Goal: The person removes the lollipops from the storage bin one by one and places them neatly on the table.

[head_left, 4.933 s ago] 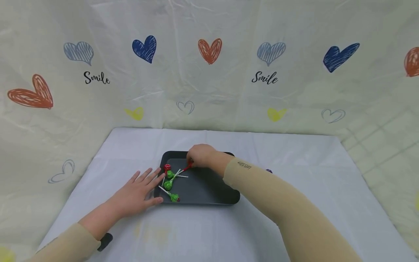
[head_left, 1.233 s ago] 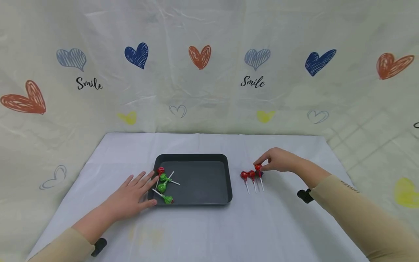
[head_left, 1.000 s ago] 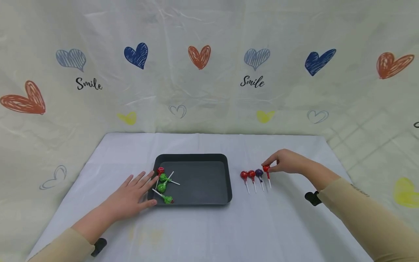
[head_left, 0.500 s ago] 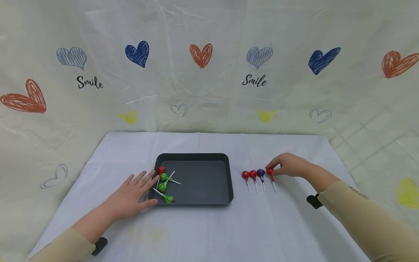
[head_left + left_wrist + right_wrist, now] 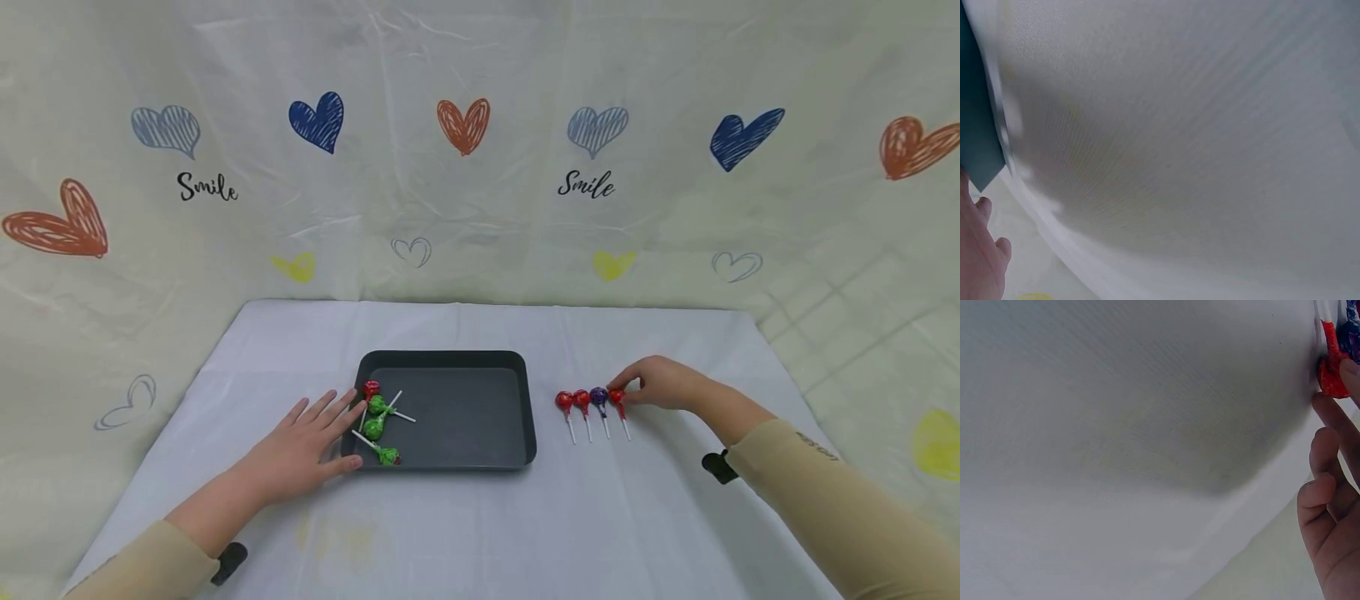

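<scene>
A dark grey tray [image 5: 465,433] lies on the white cloth. Near its left side are a red lollipop [image 5: 371,388] and several green ones [image 5: 374,427]. My left hand [image 5: 303,446] rests with spread fingers on the tray's left edge. To the right of the tray, lollipops lie in a row: two red [image 5: 564,401], [image 5: 582,399] a purple one [image 5: 598,397] and a red one [image 5: 617,397] at the right end. My right hand [image 5: 663,385] pinches that last red head; the right wrist view shows thumb and finger at the red wrapper [image 5: 1334,378].
Behind the table [image 5: 480,533] hangs a pale sheet [image 5: 510,217] printed with hearts and "Smile". In the left wrist view the tray's side [image 5: 975,112] stands beside the left hand's fingers.
My right hand has carried a red lollipop from the tray to the row's right end and lowered it beside the purple one. Lately it shifted slightly left. The left hand stays at the tray.
</scene>
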Available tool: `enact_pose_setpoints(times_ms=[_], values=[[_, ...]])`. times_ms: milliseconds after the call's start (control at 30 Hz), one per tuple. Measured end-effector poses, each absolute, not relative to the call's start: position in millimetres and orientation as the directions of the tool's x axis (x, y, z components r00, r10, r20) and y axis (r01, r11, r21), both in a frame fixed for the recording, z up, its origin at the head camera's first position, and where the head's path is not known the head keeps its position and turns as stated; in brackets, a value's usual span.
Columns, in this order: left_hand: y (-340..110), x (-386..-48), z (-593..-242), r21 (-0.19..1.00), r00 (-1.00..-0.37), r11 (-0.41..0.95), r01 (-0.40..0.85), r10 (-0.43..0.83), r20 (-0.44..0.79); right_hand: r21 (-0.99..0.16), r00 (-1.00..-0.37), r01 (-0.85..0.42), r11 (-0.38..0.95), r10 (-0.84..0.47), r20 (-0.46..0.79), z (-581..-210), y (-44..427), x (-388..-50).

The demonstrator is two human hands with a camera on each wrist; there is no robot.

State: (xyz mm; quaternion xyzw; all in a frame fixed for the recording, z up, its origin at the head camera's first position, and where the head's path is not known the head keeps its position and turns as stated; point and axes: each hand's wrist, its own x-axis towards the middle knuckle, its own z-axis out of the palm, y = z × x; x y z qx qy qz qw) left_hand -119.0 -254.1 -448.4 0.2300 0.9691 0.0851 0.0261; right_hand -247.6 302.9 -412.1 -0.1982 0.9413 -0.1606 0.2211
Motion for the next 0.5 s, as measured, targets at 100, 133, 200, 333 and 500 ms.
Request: enact_pose_setpoints(times_ms=[100, 133, 200, 333, 500], values=[[-254, -119, -448, 0.169, -0.894, 0.882, 0.439, 0.449, -0.02, -0.392, -0.825, -0.304, 0.868, -0.446, -0.347, -411, 304, -247], [-254, -120, -448, 0.166, -0.894, 0.884, 0.438, 0.447, -0.023, -0.392, -0.826, -0.306, 0.867, -0.447, -0.344, -411, 305, -248], [-255, -121, -449, 0.159, -0.895, 0.887, 0.435, 0.445, -0.032, -0.394, -0.828, -0.309, 0.865, -0.449, -0.336, -409, 306, -248], [-253, -120, -446, 0.149, -0.899, 0.893, 0.425, 0.436, -0.048, -0.399, -0.835, -0.303, 0.866, -0.443, -0.327, -405, 306, -250], [-250, -119, -441, 0.157, -0.9, 0.895, 0.417, 0.431, -0.064, -0.414, -0.84, -0.289, 0.863, -0.436, -0.323, -399, 303, -251]])
